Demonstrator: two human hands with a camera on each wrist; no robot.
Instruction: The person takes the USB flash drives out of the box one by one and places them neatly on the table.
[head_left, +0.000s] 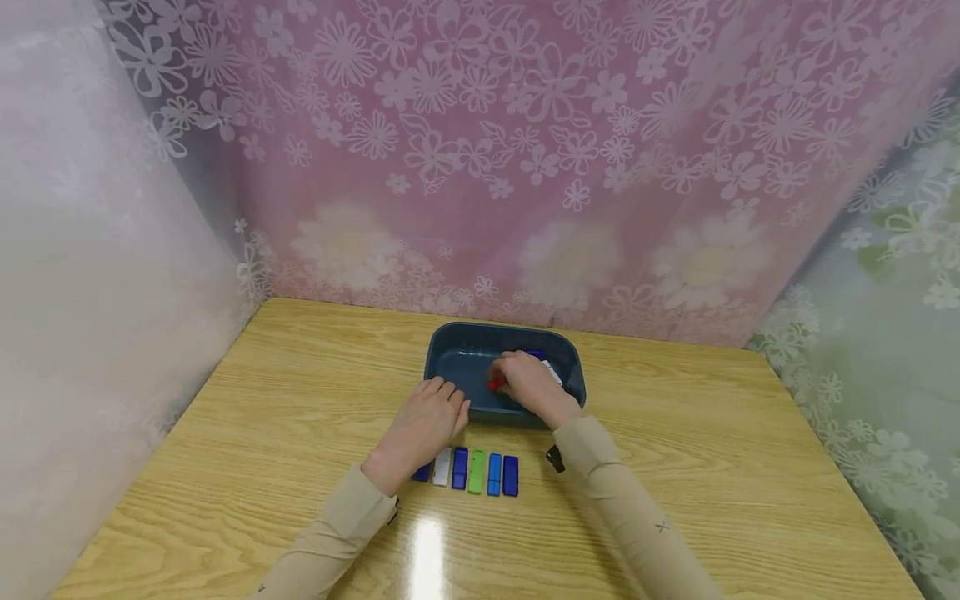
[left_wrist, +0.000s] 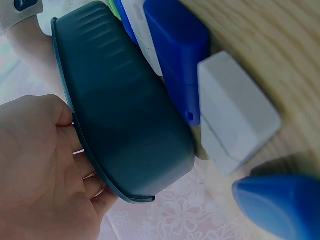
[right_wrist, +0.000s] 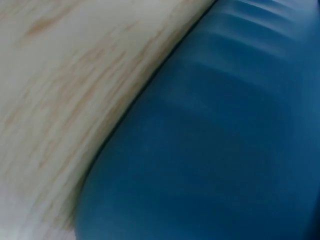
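A dark teal plastic basin (head_left: 459, 367) stands on the wooden table. My left hand (head_left: 427, 421) grips its near rim at the left, and in the left wrist view the fingers (left_wrist: 85, 165) reach over the edge. Inside the basin, my right hand (head_left: 528, 385) pinches a small red piece (head_left: 495, 384), mostly covered by the fingers. Beside that hand lie a white piece (head_left: 552, 372) and a dark blue piece (head_left: 536, 354). The right wrist view holds only the basin's outer wall (right_wrist: 200, 140) and tabletop; the hand is out of sight there.
In front of the basin, several small oblong plastic pieces form a row, among them a green one (head_left: 476, 472), a light blue one (head_left: 494, 475) and a dark blue one (head_left: 511, 476). My left wrist partly covers the row's left end. A pink floral curtain (head_left: 465, 167) hangs behind the table.
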